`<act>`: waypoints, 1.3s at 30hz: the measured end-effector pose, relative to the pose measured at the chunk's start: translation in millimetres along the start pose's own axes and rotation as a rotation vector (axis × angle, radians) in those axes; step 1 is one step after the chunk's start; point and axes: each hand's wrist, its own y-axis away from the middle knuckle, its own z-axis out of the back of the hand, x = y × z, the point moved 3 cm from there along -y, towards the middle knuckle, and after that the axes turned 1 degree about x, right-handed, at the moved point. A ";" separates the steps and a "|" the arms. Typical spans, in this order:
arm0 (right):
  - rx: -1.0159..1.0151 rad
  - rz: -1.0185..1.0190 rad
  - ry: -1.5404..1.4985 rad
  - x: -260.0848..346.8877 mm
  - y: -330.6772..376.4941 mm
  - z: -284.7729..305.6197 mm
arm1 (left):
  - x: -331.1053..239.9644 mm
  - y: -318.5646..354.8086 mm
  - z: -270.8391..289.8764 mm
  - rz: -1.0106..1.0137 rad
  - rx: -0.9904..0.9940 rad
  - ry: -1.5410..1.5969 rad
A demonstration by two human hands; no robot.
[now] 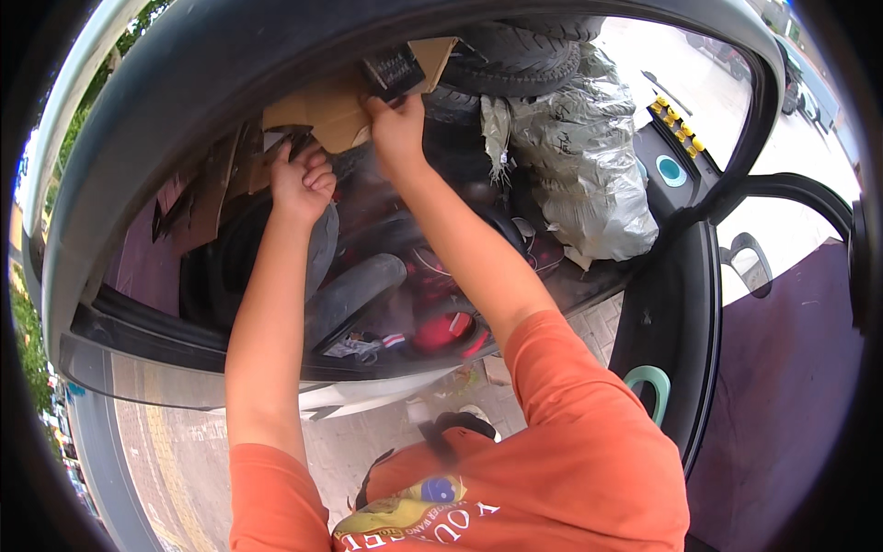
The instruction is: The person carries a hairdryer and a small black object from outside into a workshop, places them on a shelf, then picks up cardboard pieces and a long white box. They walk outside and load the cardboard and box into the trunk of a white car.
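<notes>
- Both arms reaching up into an open car doorway, into a cabin packed with cargo.
- Right hand [397, 129] closed on the lower edge of a torn sheet of brown cardboard [322, 109], fingers curled over the edge just below a small black ribbed block [394, 69] resting on the sheet.
- Left hand [302, 179] balled into a loose fist at the sheet's left, lower corner — knuckles showing, fingers folded; touching the cardboard's edge or only pressed beside it, cannot tell.
- Cardboard lying high in the load, on top of stacked black tyres [515, 55] and next to a crinkled silver foil bag [579, 147].
- Probably light and fairly stiff, but creased and ragged at the edges — likely to bend or tear if pulled by one corner alone.
- Best hold judged to be along the firm lower edge with two hands spread apart, thumbs under, rather than on the frayed flaps.
- Black block probably loose on top, so liable to slide off if the sheet tilts.
- More cardboard scraps [198, 198] standing against the left side of the cabin.
- Red items [441, 331] and a grey rounded part [354, 290] lower in the load, well below the hands.
- Open door [676, 304] at the right, paving below.
</notes>
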 end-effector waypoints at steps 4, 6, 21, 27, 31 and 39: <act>0.041 0.153 -0.004 -18.8 -17.2 -28.6 | -7.2 21.5 10.9 -0.017 -0.033 -0.034; 0.047 0.190 0.015 -23.5 -16.4 -29.4 | -6.3 35.8 25.5 -0.027 -0.106 -0.004; 0.161 0.195 0.301 -31.7 -1.4 -8.1 | 11.7 71.0 54.9 -0.187 -0.338 0.182; 0.393 0.192 0.243 -48.8 -88.1 -32.3 | 15.4 74.5 59.1 -0.199 -0.313 0.105; 0.285 -0.345 0.333 -87.1 -122.5 -27.5 | 12.4 73.6 52.2 -0.193 -0.325 0.095; 0.460 -0.664 0.645 -81.3 -96.8 -9.1 | 22.8 67.0 53.9 -0.169 -0.353 0.009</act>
